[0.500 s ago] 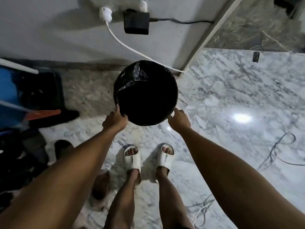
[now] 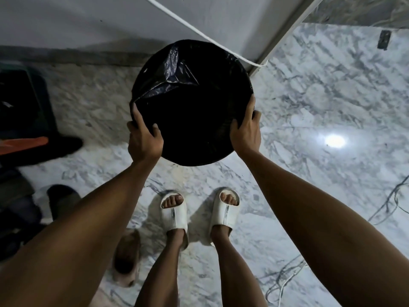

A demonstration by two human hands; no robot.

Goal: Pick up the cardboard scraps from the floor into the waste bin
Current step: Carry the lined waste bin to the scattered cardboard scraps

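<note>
A round waste bin (image 2: 192, 120) lined with a black plastic bag fills the middle of the head view, seen from above; its inside is too dark to see. My left hand (image 2: 143, 138) grips its left rim, thumb over the edge. My right hand (image 2: 245, 127) grips the right rim, fingers curled round it. No cardboard scraps show on the marble floor (image 2: 321, 103).
My feet in white slides (image 2: 174, 216) stand just behind the bin. A white cable (image 2: 199, 33) runs along the wall (image 2: 88, 21) behind it. Dark bags and an orange item (image 2: 24, 144) lie at the left, a brown slipper (image 2: 126, 258) beside my left leg, loose wires (image 2: 387, 202) at right.
Both hands have closed round the bin's rim, where before they only reached its near edge. The bin looks larger and nearer.
</note>
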